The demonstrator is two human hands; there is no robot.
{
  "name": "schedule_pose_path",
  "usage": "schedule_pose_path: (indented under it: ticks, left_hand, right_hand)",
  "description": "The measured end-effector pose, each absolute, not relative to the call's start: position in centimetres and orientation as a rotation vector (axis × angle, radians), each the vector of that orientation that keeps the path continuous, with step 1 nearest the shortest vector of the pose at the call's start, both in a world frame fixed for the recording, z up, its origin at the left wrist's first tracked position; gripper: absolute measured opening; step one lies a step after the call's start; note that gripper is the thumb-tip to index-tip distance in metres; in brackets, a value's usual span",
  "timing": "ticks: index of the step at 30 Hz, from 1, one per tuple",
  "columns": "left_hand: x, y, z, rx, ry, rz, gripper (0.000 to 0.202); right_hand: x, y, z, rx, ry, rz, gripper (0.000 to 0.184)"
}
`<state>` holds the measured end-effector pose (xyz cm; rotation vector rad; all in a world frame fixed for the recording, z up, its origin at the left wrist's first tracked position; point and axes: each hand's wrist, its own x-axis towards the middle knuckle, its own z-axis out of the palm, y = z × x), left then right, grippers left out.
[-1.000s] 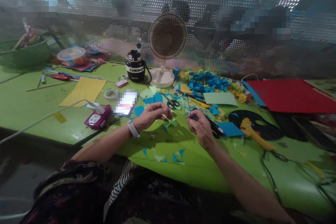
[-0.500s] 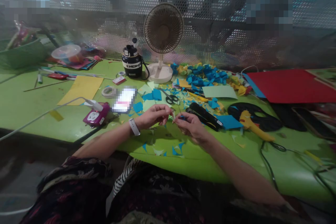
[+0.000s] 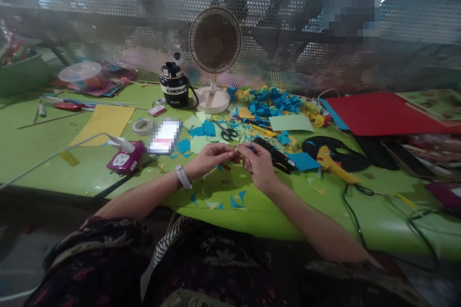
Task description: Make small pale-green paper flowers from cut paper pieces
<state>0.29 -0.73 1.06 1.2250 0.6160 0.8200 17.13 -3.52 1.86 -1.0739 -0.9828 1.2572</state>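
From the head view, the left hand (image 3: 212,158) and right hand (image 3: 260,167) meet above the near middle of the green counter (image 3: 382,218). Both are narrowed to a fingertip pinch around a small paper scrap (image 3: 241,156), too small to make out its shape. The step in hand looks like this close fingertip work. Just right of the hands lies a black tool (image 3: 273,154) of unclear kind, beside a blue paper square (image 3: 304,161). Black-handled scissors (image 3: 227,134) rest farther off among coloured paper pieces, and blue paper offcuts (image 3: 234,200) lie on the near side. A white watch band (image 3: 183,177) circles the left wrist.
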Motion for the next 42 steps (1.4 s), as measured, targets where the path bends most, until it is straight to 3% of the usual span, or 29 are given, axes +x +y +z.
schedule_pose_path:
  ticks: [8,14,19,42]
  left_hand:
    - [0.1,-0.3,0.7,1.203,0.647,0.856,0.037]
    - [-0.2,0.1,1.0,1.248,0.655,0.868,0.04]
    - [-0.4,0.1,1.1,1.25,0.658,0.859,0.037]
    - [-0.8,-0.2,1.8,1.32,0.757,0.819,0.033]
  right_hand:
    - [17.8,-3.4,1.6,-1.112,-1.131,1.108,0.035]
    - [19.3,-3.8,2.8,-1.203,-1.743,0.671,0.052]
    - [19.4,-3.3,2.2,-1.282,-1.95,0.406,0.054]
    - [19.9,-3.0,1.8,-1.17,-2.04,0.539,0.049]
